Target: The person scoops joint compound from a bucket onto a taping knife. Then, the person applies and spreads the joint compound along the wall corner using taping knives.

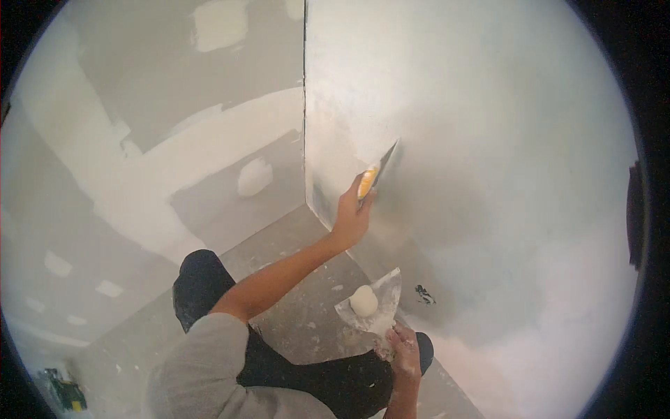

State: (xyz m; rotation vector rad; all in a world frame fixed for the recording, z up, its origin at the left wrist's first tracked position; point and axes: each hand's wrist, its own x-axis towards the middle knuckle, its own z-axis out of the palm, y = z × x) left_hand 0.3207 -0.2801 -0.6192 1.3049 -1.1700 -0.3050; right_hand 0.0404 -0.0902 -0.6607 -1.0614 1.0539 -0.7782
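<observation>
My left hand (352, 216) is closed around the yellow and white handle of a putty knife (368, 183). Its blade is held up against the pale wall (488, 140) on the right, close to the room's corner. Lower down, my right hand (401, 349) grips a wide, fan-shaped taping knife (385, 293) smeared with white compound. A rounded lump of white joint compound (363, 301) sits on that blade. White residue coats the fingers of the right hand, and the taping knife's handle is mostly hidden in it.
Grey drywall (237, 160) with broad white bands and patches of compound rises on the left. The grey floor (300, 335) is speckled with white spots. A dark scuffed mark (424, 295) shows low on the right wall. A green and black object (64, 391) lies far lower left.
</observation>
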